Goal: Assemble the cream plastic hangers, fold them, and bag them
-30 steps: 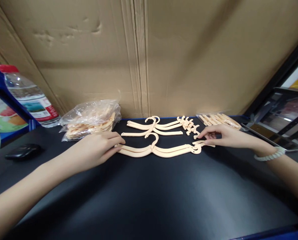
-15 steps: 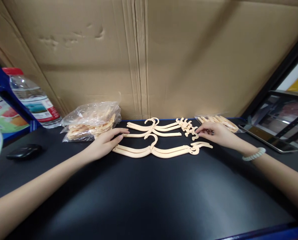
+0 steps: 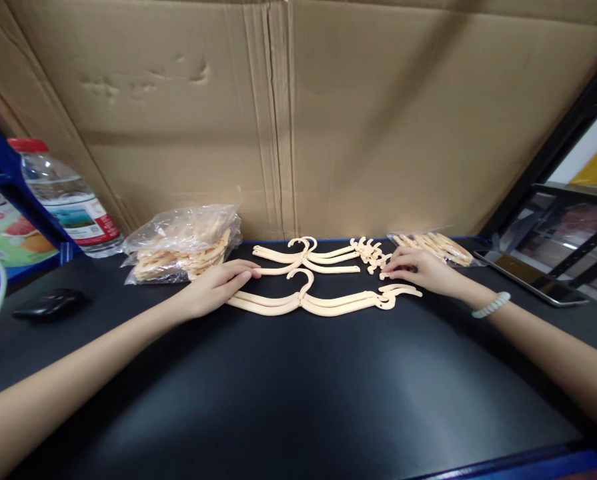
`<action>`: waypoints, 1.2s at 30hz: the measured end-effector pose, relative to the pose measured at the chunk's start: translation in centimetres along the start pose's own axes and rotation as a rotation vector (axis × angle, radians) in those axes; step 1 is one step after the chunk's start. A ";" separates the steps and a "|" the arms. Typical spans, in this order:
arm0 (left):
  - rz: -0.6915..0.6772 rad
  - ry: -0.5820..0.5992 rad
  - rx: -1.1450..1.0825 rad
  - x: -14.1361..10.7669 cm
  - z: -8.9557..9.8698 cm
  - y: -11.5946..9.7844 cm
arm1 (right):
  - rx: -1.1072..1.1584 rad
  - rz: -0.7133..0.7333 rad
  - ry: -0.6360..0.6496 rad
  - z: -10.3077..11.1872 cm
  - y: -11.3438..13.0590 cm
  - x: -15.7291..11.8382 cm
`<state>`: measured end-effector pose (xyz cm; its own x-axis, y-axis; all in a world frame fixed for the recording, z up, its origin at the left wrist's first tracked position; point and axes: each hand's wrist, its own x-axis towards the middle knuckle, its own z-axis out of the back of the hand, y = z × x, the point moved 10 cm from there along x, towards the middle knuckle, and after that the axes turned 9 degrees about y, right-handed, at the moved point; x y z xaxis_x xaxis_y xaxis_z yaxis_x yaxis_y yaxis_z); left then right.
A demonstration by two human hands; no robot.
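My left hand (image 3: 221, 288) pinches the left end of a cream plastic hanger (image 3: 283, 270) in the middle of the table. Behind it lies another hanger (image 3: 328, 255) of the same colour, their hooks close together. A folded hanger (image 3: 273, 305) lies nearer to me, its hook (image 3: 303, 279) pointing away. Curved loose pieces (image 3: 398, 291) rest at its right end. My right hand (image 3: 421, 270) has its fingertips closed at the near edge of a pile of small cream hook pieces (image 3: 368, 250); the fingers partly hide what they touch.
Clear bags of cream parts stand at back left (image 3: 183, 243) and back right (image 3: 433, 247). A water bottle (image 3: 73, 200) and a black mouse (image 3: 51, 303) are at left. A flat tablet-like device (image 3: 528, 277) lies at right. Cardboard (image 3: 378, 120) walls off the back.
My right hand has moved left, and its fingertips have come together on the small hook pieces. My left hand has shifted slightly right and closed on the hanger's end.
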<state>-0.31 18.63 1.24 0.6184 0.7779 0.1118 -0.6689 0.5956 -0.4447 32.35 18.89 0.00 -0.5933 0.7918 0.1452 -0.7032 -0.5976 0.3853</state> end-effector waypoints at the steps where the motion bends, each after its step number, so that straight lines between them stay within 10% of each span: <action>1: -0.012 -0.016 -0.005 0.0 0.2 -0.2 | 0.005 -0.001 -0.018 0.2 0.1 0.0; 17: 0.228 -0.570 -0.746 -3.4 2.5 1.4 | 0.150 -0.252 -0.680 6.2 -0.2 -4.1; 36: 0.198 -0.571 -1.172 -4.4 -0.5 -0.6 | 1.127 -0.190 -0.579 1.0 1.8 -2.2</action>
<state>-2.44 14.78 0.51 0.0985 0.9779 0.1846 0.2030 0.1618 -0.9657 32.75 16.18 1.28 -0.0643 0.9616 0.2670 0.1299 -0.2572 0.9576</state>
